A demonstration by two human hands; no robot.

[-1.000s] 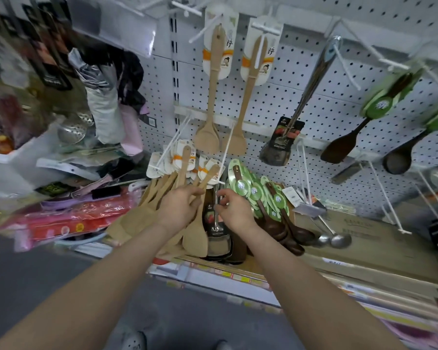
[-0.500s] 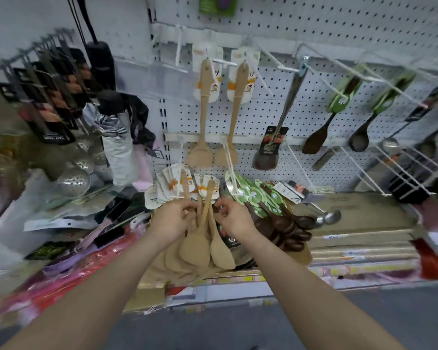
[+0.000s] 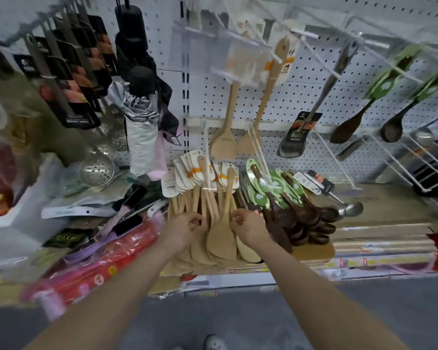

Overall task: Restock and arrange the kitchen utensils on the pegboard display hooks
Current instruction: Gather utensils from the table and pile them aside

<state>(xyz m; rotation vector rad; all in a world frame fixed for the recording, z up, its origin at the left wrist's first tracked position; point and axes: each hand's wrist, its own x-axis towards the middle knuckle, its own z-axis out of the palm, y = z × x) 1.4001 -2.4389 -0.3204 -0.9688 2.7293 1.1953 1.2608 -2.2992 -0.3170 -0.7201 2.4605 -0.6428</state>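
Note:
A bunch of carded wooden spatulas (image 3: 213, 195) hangs from a low white hook (image 3: 207, 160) on the pegboard (image 3: 288, 94). My left hand (image 3: 183, 229) curls round several of their handles at the left of the bunch. My right hand (image 3: 249, 227) pinches the handle of the front wooden spatula (image 3: 220, 242), whose blade hangs between my hands. Two more wooden spatulas (image 3: 225, 145) hang on higher hooks. Dark wooden spoons with green cards (image 3: 301, 218) crowd the hook to the right.
Further right hang a steel spatula (image 3: 291, 145), dark spoons (image 3: 347, 130) and a steel ladle (image 3: 352, 208). Long bare white hooks (image 3: 334, 160) jut out at the right. Umbrellas (image 3: 142, 137) and skimmers (image 3: 96, 168) hang at the left. Red packs (image 3: 99, 261) lie on the shelf.
Both hands slid a little lower along the spatula handles and stay on the bunch. The view shifted, showing more of the upper hooks and left wall.

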